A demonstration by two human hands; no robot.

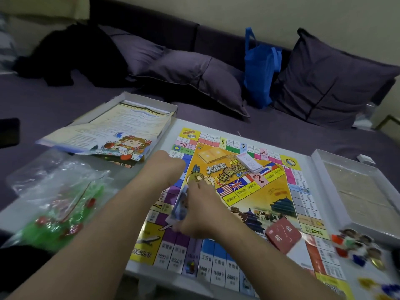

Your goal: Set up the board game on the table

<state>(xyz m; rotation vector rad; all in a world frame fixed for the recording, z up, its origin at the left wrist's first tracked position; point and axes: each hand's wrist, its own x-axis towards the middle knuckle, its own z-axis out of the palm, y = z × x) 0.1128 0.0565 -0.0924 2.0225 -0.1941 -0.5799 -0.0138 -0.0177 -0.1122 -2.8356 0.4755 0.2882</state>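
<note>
Hands [186,198] over game board [249,208], right gripping card stack [178,205], left's grip unclear

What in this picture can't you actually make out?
Head view:
- Blurred bluish card stack in the right hand: faces unreadable, motion blur.
- Left hand: fingers hidden behind the fist.
- Small coloured player pawns: blurred, some cut by the right edge.
- Colourful game board: small print unreadable.
</note>
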